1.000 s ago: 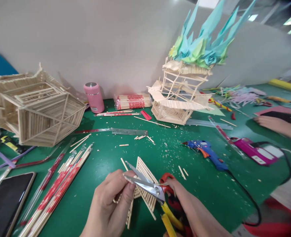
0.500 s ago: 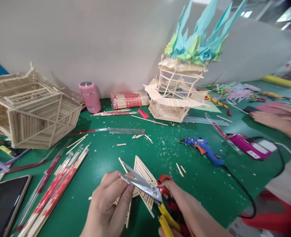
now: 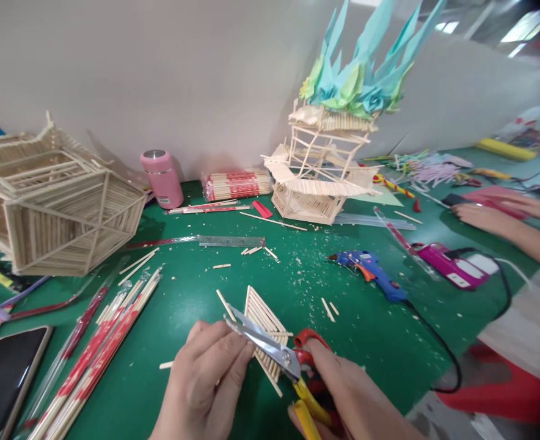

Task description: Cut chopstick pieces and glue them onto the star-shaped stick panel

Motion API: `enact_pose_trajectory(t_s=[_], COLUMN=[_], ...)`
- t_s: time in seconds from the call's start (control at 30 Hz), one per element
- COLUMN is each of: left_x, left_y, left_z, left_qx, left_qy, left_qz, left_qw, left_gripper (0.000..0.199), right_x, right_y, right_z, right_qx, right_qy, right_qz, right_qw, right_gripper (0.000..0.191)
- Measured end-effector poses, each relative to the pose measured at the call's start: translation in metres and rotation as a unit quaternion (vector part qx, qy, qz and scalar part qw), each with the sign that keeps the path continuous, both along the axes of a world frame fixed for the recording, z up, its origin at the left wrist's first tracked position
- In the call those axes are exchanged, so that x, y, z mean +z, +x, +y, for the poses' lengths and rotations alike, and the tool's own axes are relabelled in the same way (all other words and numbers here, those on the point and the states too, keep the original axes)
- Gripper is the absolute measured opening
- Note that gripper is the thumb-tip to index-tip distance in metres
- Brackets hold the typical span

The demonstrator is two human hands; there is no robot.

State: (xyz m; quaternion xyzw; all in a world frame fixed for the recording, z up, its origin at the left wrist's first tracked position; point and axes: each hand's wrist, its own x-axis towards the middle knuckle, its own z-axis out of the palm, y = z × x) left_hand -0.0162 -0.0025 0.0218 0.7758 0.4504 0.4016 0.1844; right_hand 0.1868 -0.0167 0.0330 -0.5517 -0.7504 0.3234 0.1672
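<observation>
Scissors [image 3: 288, 359] at near centre, low above green counter [image 3: 187, 299]; blades parted in a narrow V, tips pointing up and left. Right hand [image 3: 329, 373]: grip closed round the red and yellow handles. Left hand [image 3: 210, 370]: grip pinched, thumb against fingers, right at the blade tips; cannot tell what it has hold of, fingers hide it.

Behind the blades, partly covered: stick panel [image 3: 266, 318], tapering to a point at its far end, flat on the counter. A loose stick [image 3: 166, 365] shows left of the left hand.

Right of the panel: blue glue gun [image 3: 373, 275] on its side, black cord trailing toward the near edge. Left: plastic-wrapped sticks [image 3: 100, 348], then a dark-screened phone [image 3: 8, 373].

Far side: large stick frame [image 3: 80, 220] at left, pink flask [image 3: 162, 181], wrapped stick bundle [image 3: 237, 184], stick tower [image 3: 320, 165] topped with blue-green paper leaves [image 3: 357, 79]. Far right: another person's hand [image 3: 478, 216] beside a pink sheet [image 3: 503, 201].
</observation>
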Motion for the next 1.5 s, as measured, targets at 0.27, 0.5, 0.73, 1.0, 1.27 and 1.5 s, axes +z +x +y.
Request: enact_pose_trajectory(t_s=[0.27,0.5,0.73,1.0,1.27,1.5], left_x=[0.003,0.01,0.001,-0.043,-0.055,-0.061], left_y=[0.003,0.003,-0.009,-0.014,-0.008,-0.005], left_z=[0.002,0.003,-0.01,-0.032,-0.041,-0.046], left_qx=[0.039,0.056,0.053,0.03,0.022,0.066], left_qy=[-0.155,-0.343,-0.117,0.022,0.076,0.066], left_qz=[-0.084,-0.25,0.018,0.262,0.294,0.328], left_qw=[0.983,0.904,0.992,0.964,0.952,0.94], left_gripper=[0.016,0.029,0.022,0.025,0.022,0.024], right_x=[-0.001,-0.01,-0.039,-0.053,-0.035,-0.061], right_y=[0.009,0.016,0.061,0.101,0.044,-0.019], right_z=[0.003,-0.004,0.036,0.057,0.023,0.011], right_qx=[-0.126,-0.117,-0.116,-0.088,-0.01,0.116], right_qy=[-0.038,-0.022,0.13,0.151,0.278,0.177], right_qz=[0.096,0.053,-0.223,-0.3,-0.052,0.056], right_qw=[0.987,0.991,0.959,0.938,0.959,0.976], right_gripper=[0.019,0.036,0.037,0.049,0.018,0.013])
